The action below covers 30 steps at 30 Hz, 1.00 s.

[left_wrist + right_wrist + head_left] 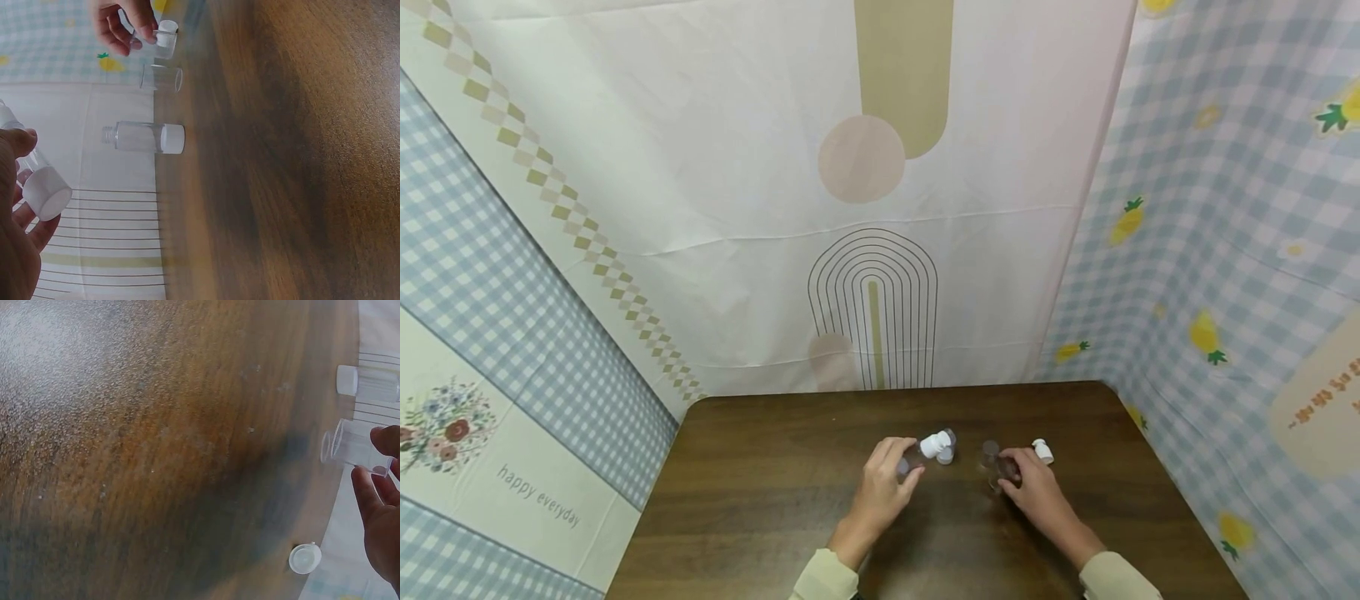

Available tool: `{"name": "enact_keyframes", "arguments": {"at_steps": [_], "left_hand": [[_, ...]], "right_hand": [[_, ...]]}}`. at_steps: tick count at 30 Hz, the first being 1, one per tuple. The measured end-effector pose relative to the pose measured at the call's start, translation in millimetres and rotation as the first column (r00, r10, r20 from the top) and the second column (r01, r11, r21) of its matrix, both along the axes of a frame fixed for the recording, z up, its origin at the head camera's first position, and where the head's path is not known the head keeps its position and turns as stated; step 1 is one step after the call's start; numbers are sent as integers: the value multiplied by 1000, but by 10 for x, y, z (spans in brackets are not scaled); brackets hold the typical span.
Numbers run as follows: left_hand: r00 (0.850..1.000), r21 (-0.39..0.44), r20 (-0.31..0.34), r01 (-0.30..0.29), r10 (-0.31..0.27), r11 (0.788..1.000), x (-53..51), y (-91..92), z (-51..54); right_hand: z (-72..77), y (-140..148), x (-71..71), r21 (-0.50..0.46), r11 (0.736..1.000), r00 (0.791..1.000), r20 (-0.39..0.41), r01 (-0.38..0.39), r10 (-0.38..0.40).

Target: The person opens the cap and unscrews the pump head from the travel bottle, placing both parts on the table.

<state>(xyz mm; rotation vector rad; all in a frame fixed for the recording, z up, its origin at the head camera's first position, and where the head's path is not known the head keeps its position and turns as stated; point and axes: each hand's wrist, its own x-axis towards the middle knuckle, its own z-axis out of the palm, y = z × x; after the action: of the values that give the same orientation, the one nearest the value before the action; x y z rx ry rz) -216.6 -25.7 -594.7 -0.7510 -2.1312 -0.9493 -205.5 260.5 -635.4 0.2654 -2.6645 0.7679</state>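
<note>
My left hand [882, 486] grips a small clear bottle [37, 160] with a white base [47, 191] and a white pump top [935, 444], tilted above the table. Between thumb and fingers of my right hand [1039, 490] is a clear, cup-shaped cover [360, 447], its wide rim facing the table. A second clear cover [161, 78] stands on the wood just beyond that hand. Between the hands, farther back, a clear bottle [139, 137] with a white base stands upright, its threaded neck bare. To the right of my right hand lies a loose white pump head [1042, 452].
The brown wooden table [760, 483] has its back edge against a white patterned cloth [737, 208]. A blue checked cloth with pineapples [1210, 250] hangs along the right side, and another checked cloth [550, 325] on the left.
</note>
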Motion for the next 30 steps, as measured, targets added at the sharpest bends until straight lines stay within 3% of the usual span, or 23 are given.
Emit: {"name": "enact_keyframes", "arguments": {"at_steps": [6, 14, 18, 25, 30], "left_hand": [[1000, -2, -15, 6, -6, 1000, -9, -8, -6], [999, -25, 51, 1, 0, 1000, 0, -28, -15], [999, -33, 41, 4, -3, 999, -3, -31, -27], [999, -28, -33, 0, -1, 1000, -19, -27, -58], [1000, -28, -23, 7, -8, 1000, -12, -31, -55]], "right_hand": [[-47, -3, -20, -10, 1000, 998, 65, 14, -13], [-110, -2, -35, -7, 1000, 996, 88, 25, -24], [-135, -12, -32, -11, 999, 995, 95, 34, -32], [-164, -33, -22, -59, 998, 993, 117, 34, -27], [-184, -23, -16, -83, 996, 994, 112, 25, -16]]}}
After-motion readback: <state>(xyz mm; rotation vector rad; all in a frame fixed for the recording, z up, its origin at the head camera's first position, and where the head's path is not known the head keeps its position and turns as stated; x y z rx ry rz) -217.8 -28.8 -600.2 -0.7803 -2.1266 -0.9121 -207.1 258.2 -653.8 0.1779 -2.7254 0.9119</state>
